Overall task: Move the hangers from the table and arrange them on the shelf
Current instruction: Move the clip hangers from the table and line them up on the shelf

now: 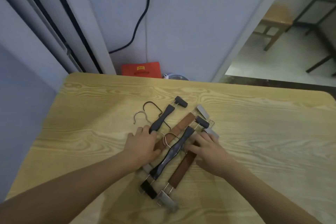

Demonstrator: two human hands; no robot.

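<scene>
Pale grey wall panels and a dangling dark cable (143, 14) stand behind the light wood-grain desk (254, 132) where you are working.

Your left hand (141, 146) lies palm down on the pile of clip hangers, fingers spread and only lightly bent; its grip is loose, pressing rather than clasping. Its fingertips touch the lower end of the far dark grey wooden hanger (162, 117) and cover part of the upper brown wooden hanger (180, 128). Your right hand (209, 148) also rests flat, fingers extended toward the left, lying across the upper part of the lower brown wooden hanger (182, 170); whether the thumb is tucked under anything I cannot tell.

Between your two hands runs the long dark blue-grey wooden hanger (174, 152), diagonal from lower left to upper right, touching both hands' fingertips. All the hangers lie roughly parallel in the middle of the desk, touching or overlapping. Their metal hooks, one black (151, 106) and one silver (139, 115), curl out just beyond your left hand, and their silver clips (166, 200) stick out at the near end, toward you.

Past the far desk edge sit a red box (141, 70) on the floor and, well apart to the right, a brown wooden stool (274, 22).
</scene>
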